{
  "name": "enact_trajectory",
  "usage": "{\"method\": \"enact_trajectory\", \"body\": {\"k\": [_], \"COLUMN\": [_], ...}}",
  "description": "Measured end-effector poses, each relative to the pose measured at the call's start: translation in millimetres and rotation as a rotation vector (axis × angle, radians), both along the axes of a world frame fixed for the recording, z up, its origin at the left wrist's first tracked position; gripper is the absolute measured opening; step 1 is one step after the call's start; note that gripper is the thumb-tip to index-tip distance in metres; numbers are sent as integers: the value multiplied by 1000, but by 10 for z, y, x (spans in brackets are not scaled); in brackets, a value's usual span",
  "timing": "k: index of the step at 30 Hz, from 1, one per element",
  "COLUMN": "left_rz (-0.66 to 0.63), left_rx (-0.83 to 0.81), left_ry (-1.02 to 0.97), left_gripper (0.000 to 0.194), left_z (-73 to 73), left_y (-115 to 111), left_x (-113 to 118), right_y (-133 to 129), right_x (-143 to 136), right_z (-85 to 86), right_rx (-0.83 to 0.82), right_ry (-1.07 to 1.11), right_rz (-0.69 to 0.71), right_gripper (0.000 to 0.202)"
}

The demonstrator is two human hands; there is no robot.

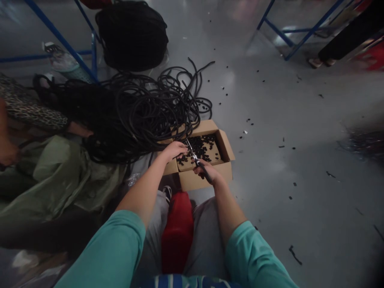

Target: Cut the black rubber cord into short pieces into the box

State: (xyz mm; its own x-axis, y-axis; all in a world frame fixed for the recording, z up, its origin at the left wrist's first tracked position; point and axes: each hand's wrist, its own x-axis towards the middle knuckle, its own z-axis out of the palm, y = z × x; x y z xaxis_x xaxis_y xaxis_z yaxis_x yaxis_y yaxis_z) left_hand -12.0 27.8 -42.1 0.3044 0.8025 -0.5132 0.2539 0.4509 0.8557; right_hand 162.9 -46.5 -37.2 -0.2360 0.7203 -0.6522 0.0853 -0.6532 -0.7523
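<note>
In my right hand (207,173) is a pair of scissors (196,160) with black handles, its blades pointing up and left over an open cardboard box (207,182). Beside the blades, my left hand (175,150) is closed, its fingertips pinching a black cord (186,136) that seems to run down from the pile; the exact grip is small and partly hidden. Many short black cut pieces (201,147) lie inside the box under both hands. A large tangle of black cord (141,108) spreads out behind and left of the box.
A big black coil (132,36) stands at the back, near a blue metal frame (64,44). Another person's arm (7,148) and green cloth (66,176) are at left. A red stool (177,236) sits between my legs. Black scraps (295,255) litter the grey floor.
</note>
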Motion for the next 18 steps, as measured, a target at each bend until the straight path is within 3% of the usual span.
{"method": "enact_trajectory", "body": {"k": [6,18], "left_rz": [-93,-137], "left_rx": [86,285], "left_ry": [196,376], "left_gripper": [6,7], "left_z": [-89,10], "left_y": [39,34], "left_x": [-15,19], "right_y": [16,0], "right_x": [-15,-112], "right_z": [8,0], "right_rx": [12,-50], "right_ry": [-8,-27], "right_rz": [26,-46], "right_gripper": [49,49]}}
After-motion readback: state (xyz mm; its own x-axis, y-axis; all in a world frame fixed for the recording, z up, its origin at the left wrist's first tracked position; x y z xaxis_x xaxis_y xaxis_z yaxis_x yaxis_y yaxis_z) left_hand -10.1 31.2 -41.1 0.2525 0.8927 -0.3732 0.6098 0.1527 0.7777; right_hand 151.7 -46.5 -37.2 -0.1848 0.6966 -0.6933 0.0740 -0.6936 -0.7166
